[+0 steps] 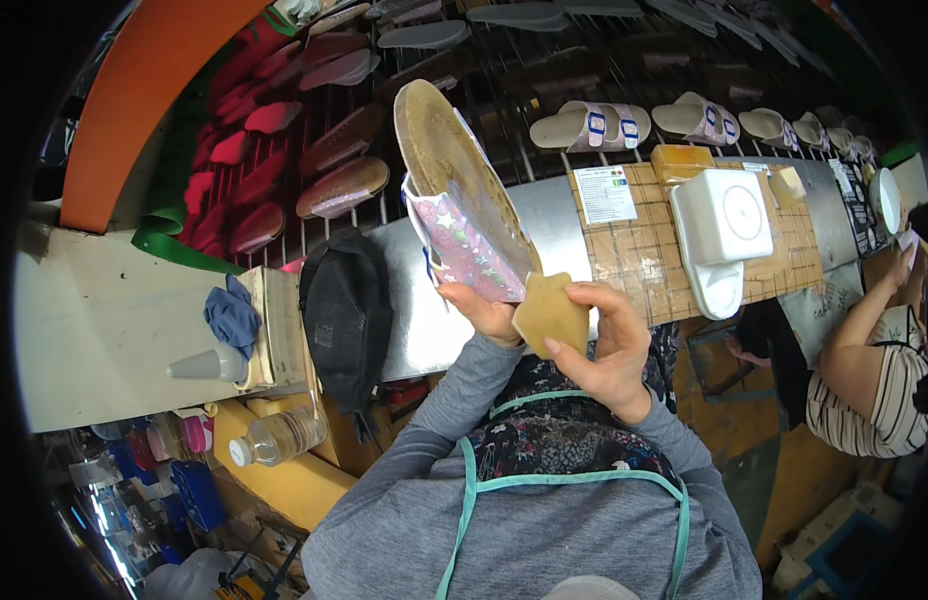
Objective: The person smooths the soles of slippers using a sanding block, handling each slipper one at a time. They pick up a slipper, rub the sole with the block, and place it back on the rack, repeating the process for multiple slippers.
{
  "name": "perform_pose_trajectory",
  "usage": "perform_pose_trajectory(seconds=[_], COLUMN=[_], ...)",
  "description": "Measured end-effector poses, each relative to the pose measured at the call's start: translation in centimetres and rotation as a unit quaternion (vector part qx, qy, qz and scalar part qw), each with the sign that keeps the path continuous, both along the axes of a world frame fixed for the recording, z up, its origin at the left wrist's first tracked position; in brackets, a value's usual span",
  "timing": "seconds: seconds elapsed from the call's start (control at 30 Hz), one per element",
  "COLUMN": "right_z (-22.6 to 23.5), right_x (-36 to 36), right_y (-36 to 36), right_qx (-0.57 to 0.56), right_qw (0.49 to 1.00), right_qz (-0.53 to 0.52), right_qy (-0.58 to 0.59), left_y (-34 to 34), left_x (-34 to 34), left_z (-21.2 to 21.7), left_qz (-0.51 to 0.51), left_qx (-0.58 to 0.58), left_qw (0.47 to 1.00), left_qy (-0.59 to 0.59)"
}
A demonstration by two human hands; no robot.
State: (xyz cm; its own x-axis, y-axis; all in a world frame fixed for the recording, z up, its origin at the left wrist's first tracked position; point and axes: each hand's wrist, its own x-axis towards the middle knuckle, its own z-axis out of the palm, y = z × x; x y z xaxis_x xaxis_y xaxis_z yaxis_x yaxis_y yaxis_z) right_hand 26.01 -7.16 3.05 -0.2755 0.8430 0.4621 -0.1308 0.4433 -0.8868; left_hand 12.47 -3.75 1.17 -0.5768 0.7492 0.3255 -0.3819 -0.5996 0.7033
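My left hand (487, 314) grips a sandal (466, 205) near its lower end. The sandal is tilted upright, with a brown cork-like footbed and a shiny pink strap printed with white stars. Between the thumb and fingers of my right hand (616, 350) is a flat, yellowish, rubbery-looking block (552, 315). One edge of the block meets the lower end of the sandal, close to my left fingers. My left palm is partly hidden by the sandal and the block.
Sandals (592, 127) and soles stand on a rod rack (529, 165) beyond the metal bench (414, 300). A black pouch (346, 325), a grey cone (206, 365) and a clear bottle (281, 437) are at left. Rightward stand a white container (722, 225) and another person (869, 370).
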Motion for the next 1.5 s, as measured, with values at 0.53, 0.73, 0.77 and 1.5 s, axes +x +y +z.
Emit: perform_pose_trajectory(seconds=[0.53, 0.73, 0.77, 1.5], right_z=[0.8, 0.2, 0.2, 1.1], right_x=[-0.4, 0.2, 0.3, 3.0], right_y=[1.0, 1.0, 0.9, 1.0], right_qx=[0.153, 0.09, 0.092, 0.223], right_qw=[0.967, 0.971, 0.971, 0.936], right_qz=[-0.137, -0.19, -0.191, -0.156], right_qy=[-0.15, -0.112, -0.11, -0.222], left_y=[0.3, 0.1, 0.1, 1.2], left_x=[-1.9, -0.8, -0.8, -1.9], left_z=[-0.9, -0.4, -0.3, -0.4], left_qz=[-0.207, -0.175, -0.19, -0.266], left_qx=[0.033, -0.059, -0.048, -0.054], left_qw=[0.955, 0.954, 0.949, 0.925], left_qy=[-0.212, -0.237, -0.245, -0.265])
